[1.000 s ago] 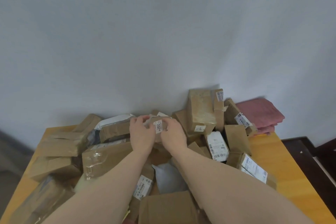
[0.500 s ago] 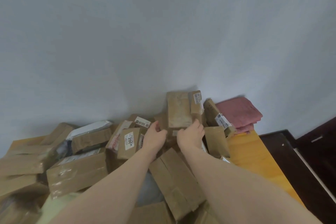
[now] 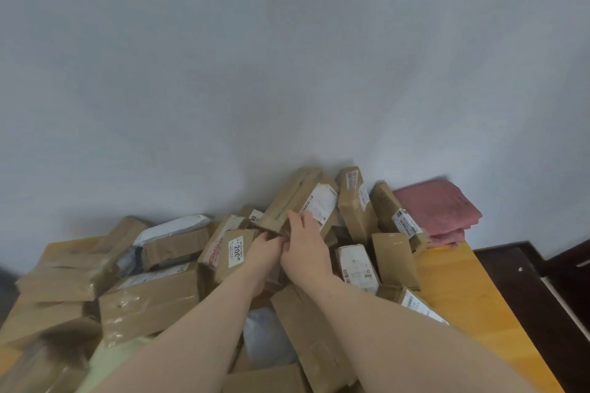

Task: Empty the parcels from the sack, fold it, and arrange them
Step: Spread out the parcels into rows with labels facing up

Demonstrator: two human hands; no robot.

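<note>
Your right hand (image 3: 303,244) grips the near end of a long brown parcel (image 3: 298,198), fingers curled over its edge; your left hand (image 3: 266,249) meets it just beside, fingers tucked beneath that same end, though how firmly it holds I cannot tell; the parcel is tilted, its far end raised toward the wall (image 3: 287,57) and its white label facing right. Just left of your left hand lies a small box marked 200 (image 3: 238,250); beyond it a white mailer bag (image 3: 174,226) rests on the heap of cardboard parcels (image 3: 150,300) covering the wooden desk (image 3: 469,306). Right of your hands a tall taped box (image 3: 352,201) stands upright against the wall; at the desk's far right corner lies the folded pink sack (image 3: 437,204), apart from the heap.
</note>
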